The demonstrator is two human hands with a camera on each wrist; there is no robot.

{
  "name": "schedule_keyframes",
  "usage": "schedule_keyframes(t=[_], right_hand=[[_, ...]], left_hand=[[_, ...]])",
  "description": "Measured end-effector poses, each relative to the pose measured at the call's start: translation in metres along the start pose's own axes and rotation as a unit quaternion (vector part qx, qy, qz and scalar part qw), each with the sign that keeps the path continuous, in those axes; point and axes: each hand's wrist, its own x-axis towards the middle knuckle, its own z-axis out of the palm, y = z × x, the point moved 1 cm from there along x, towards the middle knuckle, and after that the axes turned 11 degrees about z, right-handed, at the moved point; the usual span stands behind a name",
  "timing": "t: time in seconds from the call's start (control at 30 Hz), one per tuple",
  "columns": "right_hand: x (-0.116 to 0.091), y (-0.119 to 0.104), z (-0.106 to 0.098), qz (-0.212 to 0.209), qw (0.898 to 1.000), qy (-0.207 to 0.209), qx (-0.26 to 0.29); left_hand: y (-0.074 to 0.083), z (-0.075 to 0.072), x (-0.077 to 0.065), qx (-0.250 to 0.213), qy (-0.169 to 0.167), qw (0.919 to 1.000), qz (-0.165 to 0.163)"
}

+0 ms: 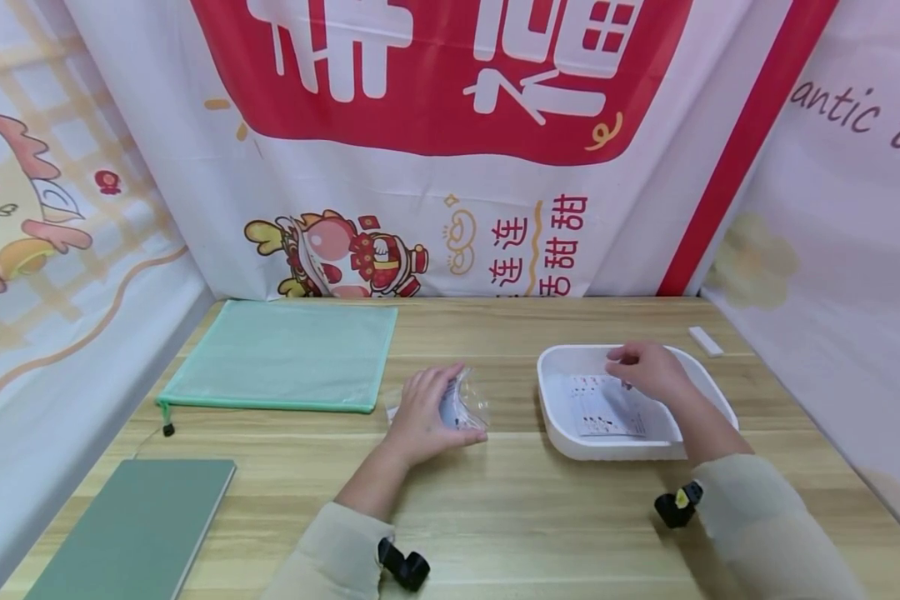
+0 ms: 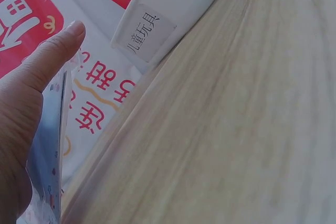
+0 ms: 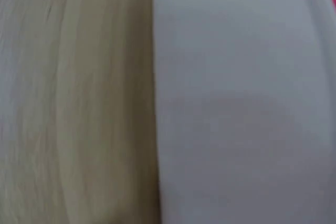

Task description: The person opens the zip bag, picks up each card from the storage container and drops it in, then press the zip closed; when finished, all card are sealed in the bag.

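Observation:
My left hand (image 1: 426, 421) grips a clear plastic packet (image 1: 456, 407) over the middle of the table, thumb on the near side. In the left wrist view, the packet (image 2: 50, 140) shows a blue face with small printed figures, beside the thumb. My right hand (image 1: 651, 372) reaches over a white plastic basin (image 1: 570, 444), fingers bent downward; I cannot tell whether they hold anything. Inside the basin lies a white sheet (image 1: 603, 408) printed with small dark and reddish marks. The right wrist view shows the basin's wall (image 3: 236, 103) up close, with no hand in it.
A mint-green zip pouch (image 1: 285, 354) lies at the back left, a grey-green notebook (image 1: 131, 533) at the front left. Behind the basin on the right lies a small white bar (image 1: 706, 341). A paper label (image 2: 144, 32) is stuck on the basin's side. Printed cloths hang around the table.

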Motion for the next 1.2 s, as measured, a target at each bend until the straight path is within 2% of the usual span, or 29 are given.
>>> schedule_keyframes(t=[0.23,0.43,1.2], right_hand=[[0.015,0.016,0.003,0.008,0.998,-0.016,-0.068],[0.022,0.020,0.009,0.002,0.995,-0.024,-0.095],[0.021,0.024,0.009,0.035,0.996,-0.024,-0.084]], left_hand=[[0.001,0.000,0.000,0.001,-0.003,1.0000,-0.002],[0.001,-0.001,0.001,0.001,-0.003,1.0000,-0.001],[0.000,-0.001,0.000,0.001,-0.006,1.0000,-0.005]])
